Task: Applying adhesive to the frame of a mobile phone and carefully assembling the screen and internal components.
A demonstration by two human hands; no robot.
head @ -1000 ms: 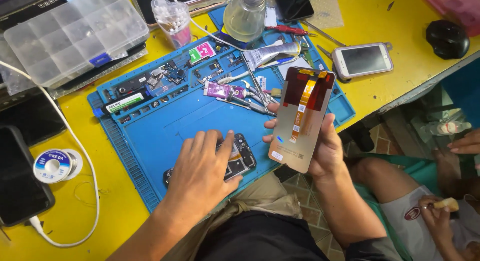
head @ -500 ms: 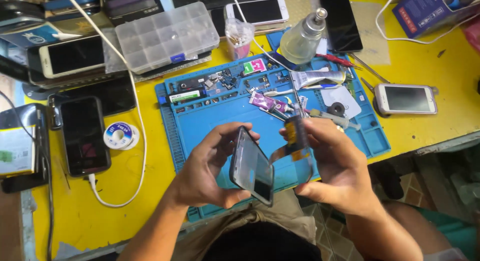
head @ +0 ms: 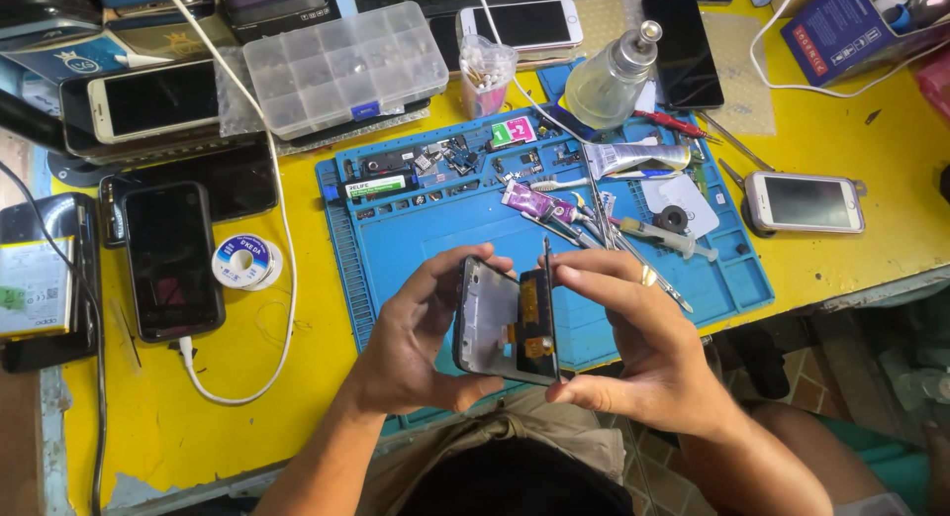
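1. A cluttered yellow workbench (head: 871, 229) fills the view from above, with a blue repair mat (head: 435, 229) at its centre, strewn with small tools, tweezers and loose parts.

2. Both of the person's hands are raised just above the near edge of the mat, and between them they hold a phone frame (head: 500, 323) and a thin display panel (head: 550, 313).

3. The left hand (head: 421, 343) is clamped on the phone frame: the thumb presses its lower edge and the fingers curl over its top left side. The open inner face of the frame, grey with an orange flex part, faces the camera.

4. The right hand (head: 643, 348) is closed on the display panel, pinching it by its right edge. The panel is seen nearly edge-on.

5. The key relation: the panel stands touching the frame's right side like an open book cover. The long axes of both run up and down in the view, roughly parallel. The frame lies to the left of the right hand's grip, and the left hand is nearer to it.

6. Around the mat lie several phones, among them a white phone (head: 804, 201) on the right and a dark phone (head: 170, 259) on the left, a clear compartment box (head: 341, 66), a glass dispenser bottle (head: 614, 76) and a solder spool (head: 242, 262).
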